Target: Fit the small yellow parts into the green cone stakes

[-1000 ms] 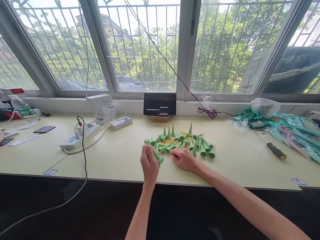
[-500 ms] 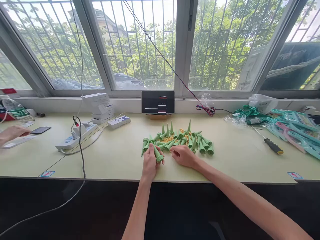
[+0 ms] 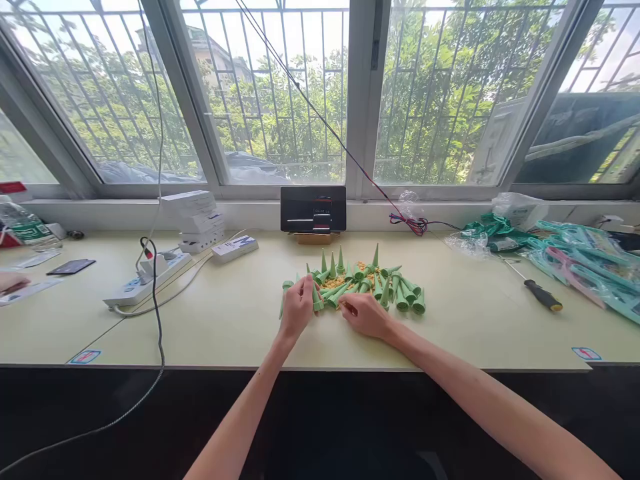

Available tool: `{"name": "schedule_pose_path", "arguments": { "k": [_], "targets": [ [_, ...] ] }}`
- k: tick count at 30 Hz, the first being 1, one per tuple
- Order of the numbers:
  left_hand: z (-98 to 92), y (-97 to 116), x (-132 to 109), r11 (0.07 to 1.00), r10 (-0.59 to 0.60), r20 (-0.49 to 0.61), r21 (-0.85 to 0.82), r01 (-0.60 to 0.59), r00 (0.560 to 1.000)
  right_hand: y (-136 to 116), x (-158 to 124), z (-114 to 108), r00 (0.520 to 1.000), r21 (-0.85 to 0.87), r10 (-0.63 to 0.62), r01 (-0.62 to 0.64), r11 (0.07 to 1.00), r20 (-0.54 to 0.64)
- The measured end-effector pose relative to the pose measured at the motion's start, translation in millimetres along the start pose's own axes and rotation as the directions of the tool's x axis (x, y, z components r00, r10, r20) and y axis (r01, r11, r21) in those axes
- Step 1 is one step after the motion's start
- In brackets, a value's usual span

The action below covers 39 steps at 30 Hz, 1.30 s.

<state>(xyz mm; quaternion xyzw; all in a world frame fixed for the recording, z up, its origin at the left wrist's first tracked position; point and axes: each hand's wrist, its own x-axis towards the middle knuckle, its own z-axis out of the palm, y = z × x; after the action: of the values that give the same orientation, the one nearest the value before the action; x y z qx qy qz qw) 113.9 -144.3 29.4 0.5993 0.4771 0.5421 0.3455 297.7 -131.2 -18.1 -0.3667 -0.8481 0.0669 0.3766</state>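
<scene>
Hands low at mid-counter [image 3: 240, 320]: your left hand [image 3: 299, 308] has its grip wrapped round a green cone [image 3: 317, 301], held at the left fringe of the pile of green cones [image 3: 395, 293]. Your right hand [image 3: 369, 316] sits just beside it, fingers curled, tips at the pile's near edge, close to the yellow pieces [image 3: 338, 283]. Whether that grip is pinching anything, I cannot tell. Off to your right lies a screwdriver [image 3: 543, 296]; off left, a power strip [image 3: 145, 280].
</scene>
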Motion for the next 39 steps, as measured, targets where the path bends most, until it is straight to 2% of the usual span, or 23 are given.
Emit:
{"name": "schedule_pose_path", "arguments": {
  "k": [5, 8, 12, 15, 18, 22, 25, 28, 32, 39],
  "targets": [
    [-4.1, -2.4, 27.0, 0.973, 0.163, 0.028, 0.162, -0.166, 0.986, 3.1, 1.1, 2.0, 1.000, 0.015, -0.006, 0.006, 1.000, -0.027],
    [-7.0, -7.5, 40.0, 0.957, 0.223, 0.008, 0.190, -0.220, 0.975, 3.7, 0.1, 2.8, 0.999, -0.005, -0.016, 0.015, 1.000, -0.028],
    [-14.8, -7.3, 60.6, 0.970, 0.230, -0.081, 0.100, -0.221, 0.970, 2.1, -1.8, 2.4, 0.997, -0.067, -0.060, 0.057, 0.996, -0.045],
    [-21.1, -7.1, 76.6, 0.963, 0.268, -0.131, 0.043, -0.265, 0.955, -1.2, 6.2, 1.5, 0.990, -0.159, -0.096, 0.079, 0.984, -0.099],
    [-25.6, -11.7, 86.6, 0.972, 0.232, -0.137, -0.003, -0.235, 0.963, -5.8, 30.5, 2.3, 0.983, -0.194, -0.025, -0.011, 0.981, -0.183],
    [-28.6, -21.9, 87.0, 0.972, 0.237, -0.097, 0.022, -0.236, 0.967, -9.6, 72.3, 8.5, 0.989, -0.169, 0.041, -0.066, 0.983, -0.145],
    [-28.6, -27.1, 82.5, 0.965, 0.246, -0.052, 0.106, -0.240, 0.968, -8.5, 87.3, 15.1, 0.988, -0.152, 0.067, -0.088, 0.984, -0.137],
    [-26.4, -29.3, 79.0, 0.957, 0.249, -0.017, 0.155, -0.244, 0.968, -5.5, 83.3, 19.6, 0.994, -0.126, 0.062, -0.073, 0.989, -0.087],
    [-22.3, -31.2, 76.1, 0.901, 0.322, 0.061, 0.288, -0.326, 0.945, -0.1, 72.5, 19.6, 0.999, -0.082, 0.031, -0.030, 0.996, 0.012],
    [-20.3, -33.6, 69.4, 0.802, 0.393, 0.119, 0.439, -0.404, 0.912, 10.6, 75.4, 22.4, 0.994, -0.009, 0.073, -0.073, 0.997, 0.076]
  ]
}}
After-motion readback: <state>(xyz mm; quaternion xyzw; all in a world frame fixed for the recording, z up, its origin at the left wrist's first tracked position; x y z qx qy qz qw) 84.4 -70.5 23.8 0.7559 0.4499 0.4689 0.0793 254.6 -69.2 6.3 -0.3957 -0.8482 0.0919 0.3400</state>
